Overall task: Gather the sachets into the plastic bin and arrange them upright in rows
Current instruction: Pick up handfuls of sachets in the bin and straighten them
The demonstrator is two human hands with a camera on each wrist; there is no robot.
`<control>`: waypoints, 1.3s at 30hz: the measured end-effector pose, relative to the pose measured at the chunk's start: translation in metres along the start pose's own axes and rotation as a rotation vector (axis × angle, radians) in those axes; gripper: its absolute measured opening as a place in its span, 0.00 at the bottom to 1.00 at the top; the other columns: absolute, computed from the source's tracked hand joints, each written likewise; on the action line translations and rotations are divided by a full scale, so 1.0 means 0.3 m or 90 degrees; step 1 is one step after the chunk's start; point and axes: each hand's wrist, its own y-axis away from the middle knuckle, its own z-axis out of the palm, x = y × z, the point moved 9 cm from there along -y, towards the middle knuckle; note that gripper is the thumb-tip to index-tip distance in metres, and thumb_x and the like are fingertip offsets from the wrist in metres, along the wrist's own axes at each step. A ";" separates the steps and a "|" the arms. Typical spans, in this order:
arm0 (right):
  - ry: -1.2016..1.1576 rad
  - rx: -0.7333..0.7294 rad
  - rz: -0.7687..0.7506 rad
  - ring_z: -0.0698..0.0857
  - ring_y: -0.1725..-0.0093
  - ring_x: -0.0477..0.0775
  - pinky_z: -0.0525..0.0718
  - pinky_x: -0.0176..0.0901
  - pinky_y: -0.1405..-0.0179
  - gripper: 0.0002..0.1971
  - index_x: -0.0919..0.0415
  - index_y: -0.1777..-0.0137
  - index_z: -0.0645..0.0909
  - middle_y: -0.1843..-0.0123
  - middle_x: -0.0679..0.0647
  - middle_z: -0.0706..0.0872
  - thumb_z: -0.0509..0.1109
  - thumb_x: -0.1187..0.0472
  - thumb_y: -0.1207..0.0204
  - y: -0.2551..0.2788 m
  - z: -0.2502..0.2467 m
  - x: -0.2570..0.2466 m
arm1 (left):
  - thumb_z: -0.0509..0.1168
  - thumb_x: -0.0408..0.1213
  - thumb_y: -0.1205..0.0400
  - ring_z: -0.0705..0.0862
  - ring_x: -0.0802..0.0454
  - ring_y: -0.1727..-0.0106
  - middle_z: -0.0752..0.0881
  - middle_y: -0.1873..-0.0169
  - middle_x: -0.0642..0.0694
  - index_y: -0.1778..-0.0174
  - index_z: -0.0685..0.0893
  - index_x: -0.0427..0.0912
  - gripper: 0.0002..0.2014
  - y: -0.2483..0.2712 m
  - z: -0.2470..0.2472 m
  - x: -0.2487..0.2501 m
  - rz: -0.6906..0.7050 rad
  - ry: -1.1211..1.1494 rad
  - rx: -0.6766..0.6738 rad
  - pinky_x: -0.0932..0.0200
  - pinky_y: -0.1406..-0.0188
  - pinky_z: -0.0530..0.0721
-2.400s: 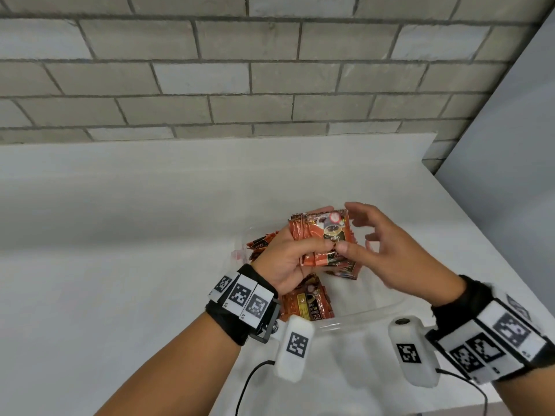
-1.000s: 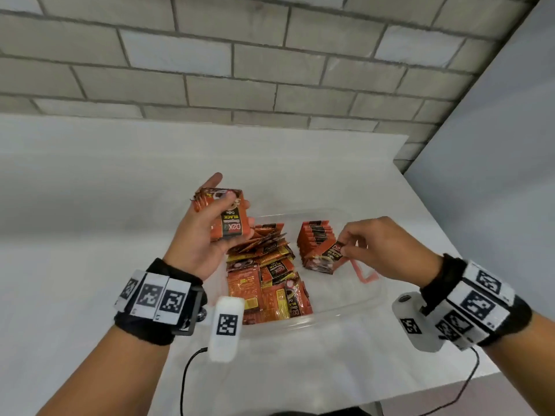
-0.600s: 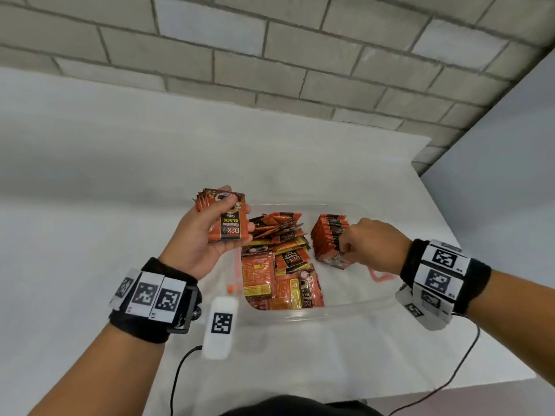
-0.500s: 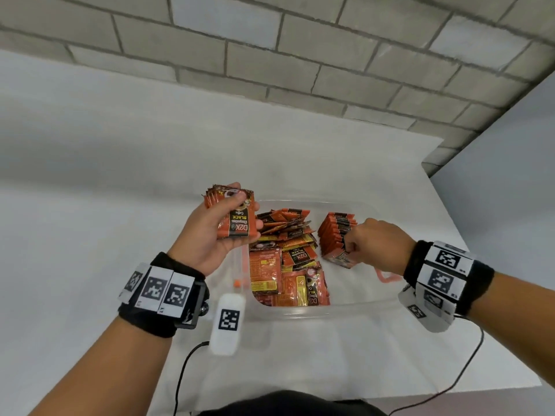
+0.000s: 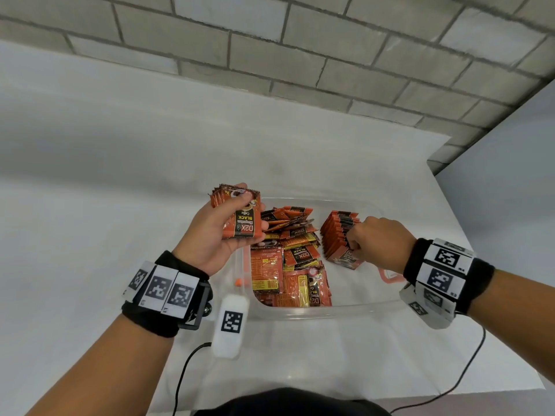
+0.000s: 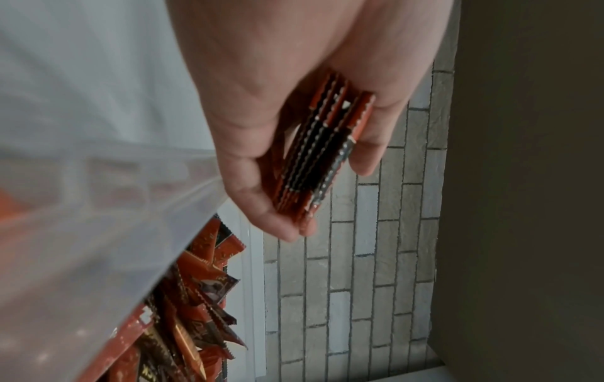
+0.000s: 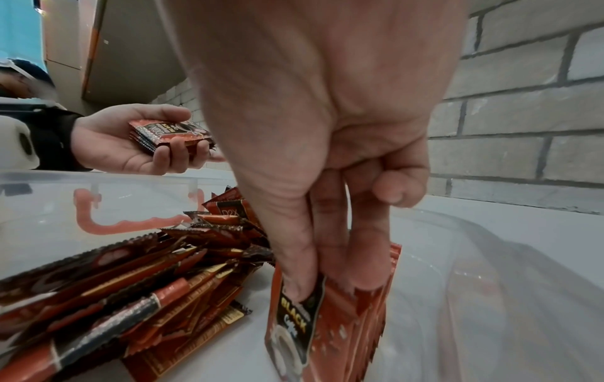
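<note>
A clear plastic bin [image 5: 324, 309] sits on the white table. My left hand [image 5: 223, 226] hovers over the bin's left rim and grips a stack of orange sachets [image 5: 240, 214] [image 6: 317, 155] between thumb and fingers. Inside the bin's right half, a row of upright sachets [image 5: 338, 234] [image 7: 330, 318] stands on edge. My right hand [image 5: 365, 240] pinches the front of that row, thumb on the front sachet and fingers behind it [image 7: 326, 274]. A loose pile of sachets [image 5: 289, 259] [image 7: 137, 292] lies flat in the bin's left half.
The bin has orange clip handles on its sides [image 5: 390, 276] [image 7: 130, 222]. A brick wall [image 5: 300, 55] runs behind the table, and a grey panel [image 5: 510, 190] stands on the right. Cables trail from both wristbands over the table's near edge [image 5: 465, 382].
My right hand carried a few sachets from the left hand's stack into the bin and settled them against the upright row. My left hand stays raised with its stack.
</note>
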 end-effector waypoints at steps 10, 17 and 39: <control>0.003 -0.003 0.006 0.77 0.67 0.55 0.68 0.39 0.75 0.04 0.57 0.60 0.75 0.65 0.51 0.76 0.65 0.61 0.23 0.006 -0.012 0.003 | 0.68 0.41 0.27 0.87 0.44 0.63 0.88 0.57 0.39 0.50 0.83 0.45 0.11 0.003 0.012 -0.007 -0.003 0.005 -0.013 0.52 0.64 0.88; -0.044 0.035 0.024 0.76 0.67 0.53 0.68 0.39 0.75 0.06 0.56 0.57 0.75 0.68 0.46 0.72 0.68 0.55 0.24 0.021 -0.038 0.019 | 0.71 0.41 0.25 0.87 0.42 0.64 0.87 0.57 0.37 0.56 0.87 0.43 0.07 0.007 0.020 -0.028 -0.020 0.022 -0.016 0.52 0.64 0.89; -1.107 0.169 -0.009 0.84 0.67 0.52 0.86 0.42 0.64 0.10 0.59 0.50 0.78 0.59 0.61 0.86 0.71 0.72 0.26 0.187 -0.197 -0.066 | 0.71 0.29 0.24 0.85 0.38 0.43 0.83 0.40 0.30 0.29 0.74 0.30 0.27 0.031 0.301 -0.074 -0.007 -0.064 -0.118 0.45 0.48 0.87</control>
